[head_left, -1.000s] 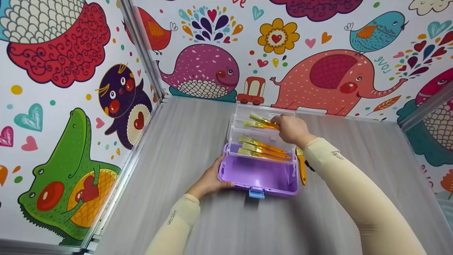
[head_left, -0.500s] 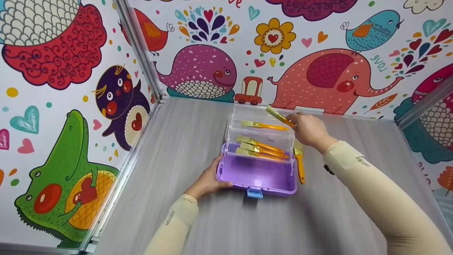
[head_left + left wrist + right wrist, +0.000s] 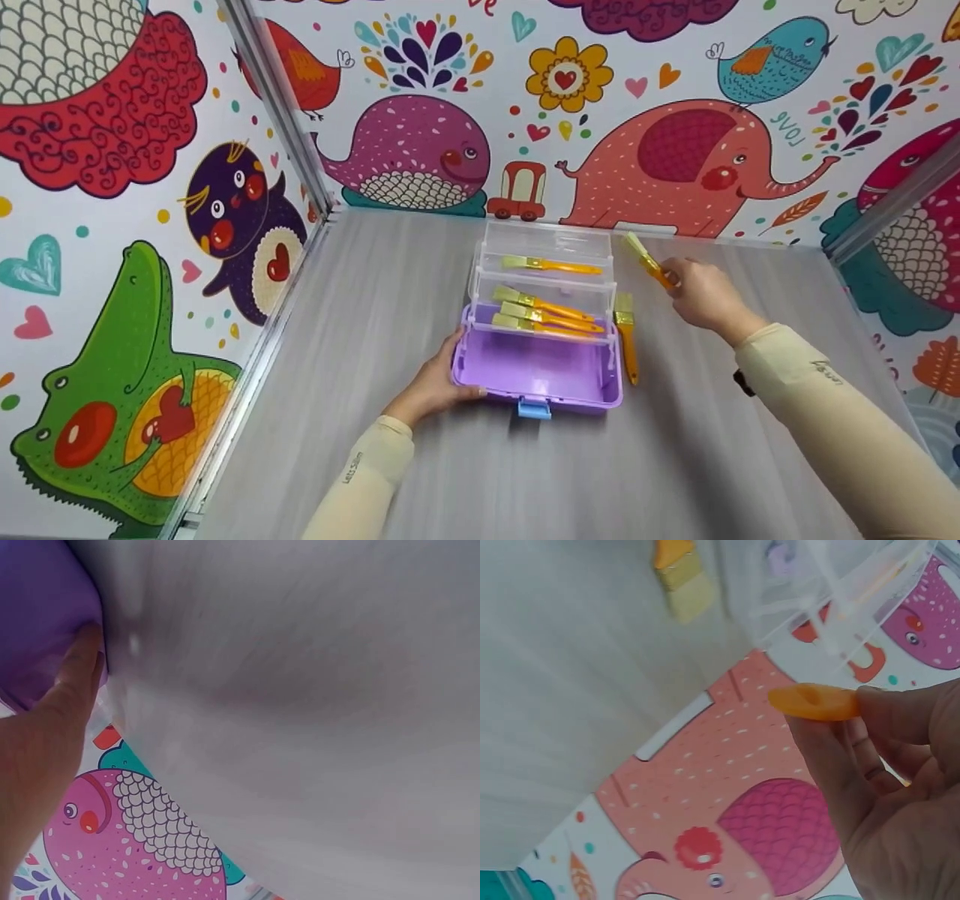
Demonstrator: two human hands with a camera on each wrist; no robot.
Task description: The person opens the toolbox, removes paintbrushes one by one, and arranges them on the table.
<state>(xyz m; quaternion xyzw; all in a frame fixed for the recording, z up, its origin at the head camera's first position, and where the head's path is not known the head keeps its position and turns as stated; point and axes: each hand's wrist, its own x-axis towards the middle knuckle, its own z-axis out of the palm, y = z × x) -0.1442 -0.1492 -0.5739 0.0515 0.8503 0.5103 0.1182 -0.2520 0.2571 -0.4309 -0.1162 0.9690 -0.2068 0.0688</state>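
Right of the purple box (image 3: pixel 536 367), well apart from it, my right hand (image 3: pixel 709 296) has a paintbrush (image 3: pixel 645 259), thumb and fingers pinched on its orange handle. Held brush: bristles point away from me toward the back wall and a bit left, handle end back at my hand; long axis runs diagonally, far-left to near-right. Left hand (image 3: pixel 435 382) on box's near-left corner, fingers straight along the side, thumb spread apart at the front. Second brush (image 3: pixel 626 330) lies just beside the box's right side, bristles toward back wall, handle toward me. Clear trays (image 3: pixel 598 296): one brush in the upper, three in the lower, all bristles left, handles right, the lower ones angled slightly. Blue latch (image 3: pixel 534 409) at box front, facing me. Table (image 3: pixel 360 300) is grey with streaky grain, runs to the walls. Printed wall panels, white ground: whale (image 3: pixel 420 150) and elephant (image 3: pixel 675 157) at back, crocodile (image 3: pixel 105 405) and penguin (image 3: pixel 247 217) at left. Metal strip (image 3: pixel 281 97) at that corner. Cream sleeves (image 3: pixel 840 420) on both arms.
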